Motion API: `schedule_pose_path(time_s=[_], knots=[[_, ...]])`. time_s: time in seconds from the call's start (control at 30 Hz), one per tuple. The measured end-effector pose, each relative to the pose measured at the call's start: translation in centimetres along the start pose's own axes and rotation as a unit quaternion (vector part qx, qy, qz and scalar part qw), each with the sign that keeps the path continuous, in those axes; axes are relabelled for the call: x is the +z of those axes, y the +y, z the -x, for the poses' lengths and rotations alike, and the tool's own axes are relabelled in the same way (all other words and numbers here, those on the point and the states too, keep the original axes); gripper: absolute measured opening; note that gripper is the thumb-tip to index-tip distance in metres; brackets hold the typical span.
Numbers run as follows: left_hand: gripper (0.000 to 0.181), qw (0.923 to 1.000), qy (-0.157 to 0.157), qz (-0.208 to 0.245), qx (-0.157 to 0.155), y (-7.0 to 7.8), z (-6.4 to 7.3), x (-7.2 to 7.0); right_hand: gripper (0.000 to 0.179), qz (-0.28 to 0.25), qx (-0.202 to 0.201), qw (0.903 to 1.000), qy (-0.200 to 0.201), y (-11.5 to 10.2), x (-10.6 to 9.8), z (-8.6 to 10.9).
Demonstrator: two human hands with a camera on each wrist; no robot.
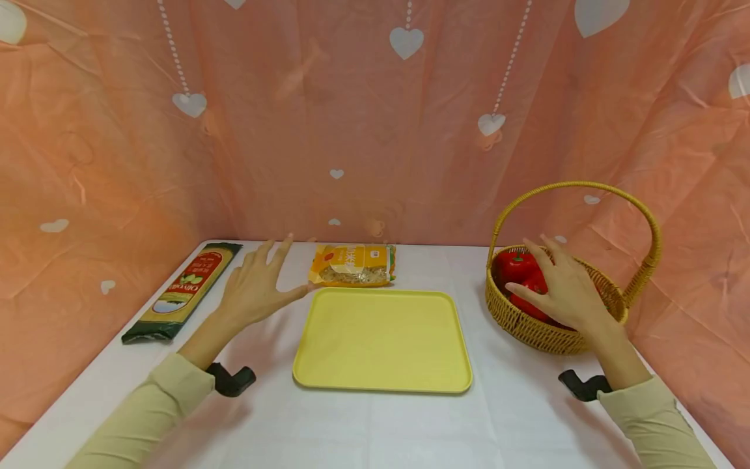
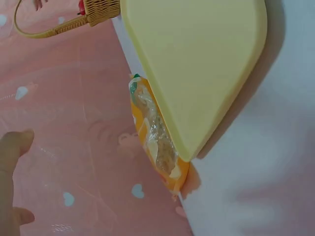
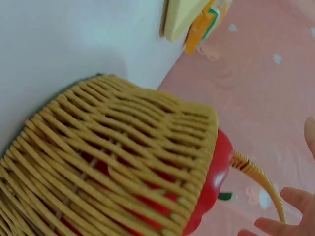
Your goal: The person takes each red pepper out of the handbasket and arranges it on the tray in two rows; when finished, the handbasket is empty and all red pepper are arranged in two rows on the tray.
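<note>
My left hand [image 1: 255, 286] hovers above the table between the green and red long packet [image 1: 190, 286] and the yellow tray [image 1: 381, 342], its fingers spread and nothing in its grasp. Over the near side of the wicker basket [image 1: 527, 332] is my right hand [image 1: 565, 290], fingers apart and holding nothing. Red bell peppers [image 1: 515, 266] lie inside the basket, partly hidden behind that hand. Just behind the tray rests an orange bag with a clear window [image 1: 354, 266]. The right wrist view shows the basket's woven side [image 3: 123, 147] close up, with a red pepper [image 3: 219, 162] above its rim.
The basket's tall arched handle [image 1: 653, 241] rises at the right. A white cloth [image 1: 328, 430] covers the table. Pink curtains with white hearts [image 1: 351, 130] hang close around the back and both sides.
</note>
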State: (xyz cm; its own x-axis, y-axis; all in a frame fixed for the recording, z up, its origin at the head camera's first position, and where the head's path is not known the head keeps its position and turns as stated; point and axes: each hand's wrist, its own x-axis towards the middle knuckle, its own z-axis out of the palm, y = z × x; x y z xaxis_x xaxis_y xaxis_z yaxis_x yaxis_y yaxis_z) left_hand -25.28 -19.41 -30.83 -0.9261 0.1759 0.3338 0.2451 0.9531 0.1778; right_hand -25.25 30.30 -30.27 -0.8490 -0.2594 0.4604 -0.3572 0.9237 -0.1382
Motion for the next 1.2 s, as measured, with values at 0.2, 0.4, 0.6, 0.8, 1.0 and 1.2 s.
schedule_pose_path(time_s=[0.2, 0.4, 0.6, 0.8, 1.0, 1.2], knots=[[0.103, 0.9944, -0.009, 0.101, -0.031, -0.2, -0.1, 0.7, 0.081, -0.054, 0.017, 0.9982, 0.017, 1.0, -0.7, 0.1], [0.091, 0.9799, 0.005, 0.197, -0.034, -0.8, -0.4, 2.3, 0.080, -0.103, 0.039, 0.9936, 0.023, 2.0, -1.0, 0.3], [0.082, 0.9610, -0.015, 0.271, -0.054, -1.6, -0.6, 4.0, 0.082, -0.122, 0.053, 0.9910, 0.016, 2.7, -1.1, 0.3], [0.079, 0.9427, -0.054, 0.320, -0.079, -1.9, -0.6, 5.4, 0.085, -0.138, 0.057, 0.9887, 0.012, 3.2, -1.0, 0.4], [0.074, 0.9262, -0.085, 0.356, -0.092, -2.0, -0.7, 6.9, 0.086, -0.156, 0.072, 0.9852, 0.004, 3.6, -0.9, 0.3], [0.071, 0.9166, -0.118, 0.364, -0.114, -1.8, -0.6, 7.9, 0.088, -0.167, 0.074, 0.9831, -0.010, 4.4, -0.6, 0.1]])
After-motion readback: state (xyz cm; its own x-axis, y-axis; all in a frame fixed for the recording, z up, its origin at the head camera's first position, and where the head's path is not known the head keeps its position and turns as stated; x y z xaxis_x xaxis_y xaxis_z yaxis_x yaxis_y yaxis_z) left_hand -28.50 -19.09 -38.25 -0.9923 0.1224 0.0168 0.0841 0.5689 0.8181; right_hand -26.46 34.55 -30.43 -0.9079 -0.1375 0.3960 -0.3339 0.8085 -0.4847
